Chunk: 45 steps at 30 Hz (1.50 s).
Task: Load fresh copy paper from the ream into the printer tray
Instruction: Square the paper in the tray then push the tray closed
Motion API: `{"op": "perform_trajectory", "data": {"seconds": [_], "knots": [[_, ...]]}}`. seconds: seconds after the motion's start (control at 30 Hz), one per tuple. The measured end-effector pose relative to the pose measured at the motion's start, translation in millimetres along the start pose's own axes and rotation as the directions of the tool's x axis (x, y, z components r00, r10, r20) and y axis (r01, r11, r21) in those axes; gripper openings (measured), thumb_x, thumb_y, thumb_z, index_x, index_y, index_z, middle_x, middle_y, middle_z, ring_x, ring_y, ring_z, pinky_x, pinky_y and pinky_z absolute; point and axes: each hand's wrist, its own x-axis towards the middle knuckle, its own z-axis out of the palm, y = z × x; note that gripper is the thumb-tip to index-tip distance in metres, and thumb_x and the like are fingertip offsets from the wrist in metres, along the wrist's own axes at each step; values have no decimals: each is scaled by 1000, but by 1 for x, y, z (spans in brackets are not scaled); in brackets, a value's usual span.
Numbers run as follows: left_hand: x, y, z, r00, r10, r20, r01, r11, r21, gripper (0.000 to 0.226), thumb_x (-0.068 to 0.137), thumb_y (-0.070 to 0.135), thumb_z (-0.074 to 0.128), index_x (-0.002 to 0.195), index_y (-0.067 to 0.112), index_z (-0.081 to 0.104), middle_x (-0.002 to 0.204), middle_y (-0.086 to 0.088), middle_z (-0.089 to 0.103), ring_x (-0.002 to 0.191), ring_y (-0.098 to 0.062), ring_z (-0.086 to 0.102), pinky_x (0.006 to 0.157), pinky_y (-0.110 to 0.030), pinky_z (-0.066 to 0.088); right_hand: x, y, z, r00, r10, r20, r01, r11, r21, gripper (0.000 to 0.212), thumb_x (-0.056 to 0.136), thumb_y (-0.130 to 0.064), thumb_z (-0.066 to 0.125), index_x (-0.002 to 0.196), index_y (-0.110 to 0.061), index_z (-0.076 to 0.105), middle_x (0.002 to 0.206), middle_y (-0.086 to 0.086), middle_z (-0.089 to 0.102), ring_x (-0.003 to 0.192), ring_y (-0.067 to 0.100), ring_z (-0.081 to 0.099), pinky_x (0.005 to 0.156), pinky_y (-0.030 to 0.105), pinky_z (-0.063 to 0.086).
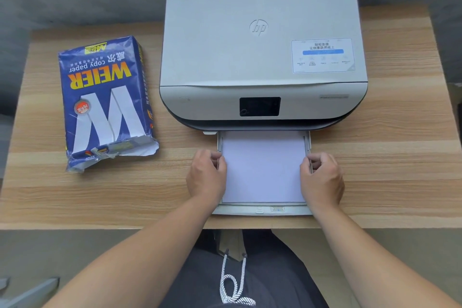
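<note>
Paper [263,167], a white stack, lies flat in the pulled-out printer tray [262,210], which juts from under the printer [262,57] toward the near edge of the desk [400,157]. The left hand [206,177] curls its grip on the stack's left edge at the tray's side rail, and the right hand [322,179] does the same on the right edge; whether the fingers pinch the sheets or the width guides I cannot tell.

The opened ream [107,105] lies well apart on the left, its torn end facing the person.

The risks from here look modest but real. If the guides are squeezed too hard, the stack could bow upward and misfeed. If they are left loose, the sheets may sit skewed. A lopsided push by one hand could jam the tray on its way in. Its front lip sits near the desk's edge, so a downward lean could strain it.
</note>
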Motion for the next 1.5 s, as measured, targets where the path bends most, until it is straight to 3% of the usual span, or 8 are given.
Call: {"op": "perform_trajectory", "data": {"seconds": [0.33, 0.43, 0.53, 0.67, 0.87, 0.97, 1.17, 1.5], "knots": [[0, -10, -4, 983, 168, 73, -172, 984, 55, 16, 96, 32, 64, 106, 19, 66, 110, 3, 61, 95, -21, 66, 79, -42, 56, -10, 9, -6, 978, -174, 114, 180, 982, -51, 29, 88, -21, 68, 112, -8, 59, 116, 7, 61, 105, 30, 58, 73, 33, 44], [-7, -30, -5, 897, 428, 113, -441, 886, 145, 44, 92, 30, 68, 132, 14, 58, 136, -3, 55, 116, -23, 59, 92, -39, 54, -23, 19, -12, 915, -324, 240, 352, 932, -83, 66, 86, -29, 72, 144, -9, 45, 148, 11, 44, 132, 30, 45, 99, 41, 47], [-13, -45, -4, 755, 623, 204, -655, 709, 261, 53, 94, 40, 58, 142, 16, 58, 153, -6, 52, 127, -30, 55, 102, -44, 52, -32, 33, -17, 807, -449, 384, 555, 799, -232, 77, 86, -52, 65, 152, -22, 41, 160, 6, 36, 142, 34, 37, 107, 49, 43], [-20, -47, -5, 688, 636, 349, -724, 567, 394, 67, 89, 60, 57, 143, 20, 58, 155, -4, 52, 133, -36, 50, 110, -48, 49, -34, 42, -23, 748, -443, 493, 628, 712, -313, 86, 81, -70, 57, 153, -25, 40, 164, 4, 32, 151, 35, 26, 114, 54, 36], [-24, -48, -6, 704, 591, 393, -709, 557, 432, 86, 84, 69, 63, 150, 15, 49, 159, -9, 47, 142, -38, 45, 115, -50, 44, -32, 44, -27, 720, -460, 520, 656, 696, -293, 104, 73, -80, 57, 157, -26, 29, 166, 6, 24, 154, 34, 21, 118, 54, 30], [-27, -51, -6, 674, 632, 384, -735, 520, 434, 84, 85, 68, 61, 147, 12, 52, 156, -11, 50, 144, -37, 45, 115, -51, 43, -33, 49, -28, 687, -515, 512, 702, 653, -284, 104, 72, -81, 60, 154, -21, 38, 165, 10, 28, 154, 35, 20, 121, 58, 24], [-35, -60, -4, 465, 749, 472, -869, 283, 406, 89, 82, 68, 68, 146, 8, 56, 157, -12, 50, 146, -33, 46, 120, -46, 24, -32, 65, -26, 507, -660, 554, 858, 449, -250, 85, 80, -64, 67, 147, -14, 51, 158, 6, 45, 151, 26, 32, 121, 51, 30], [-25, -48, -6, 492, 743, 454, -849, 293, 439, 79, 83, 58, 75, 143, 10, 60, 156, -9, 53, 144, -29, 50, 123, -42, 31, -20, 58, -21, 493, -729, 475, 869, 391, -302, 69, 81, -51, 76, 136, -11, 62, 149, 9, 56, 140, 30, 50, 113, 50, 42]]}}
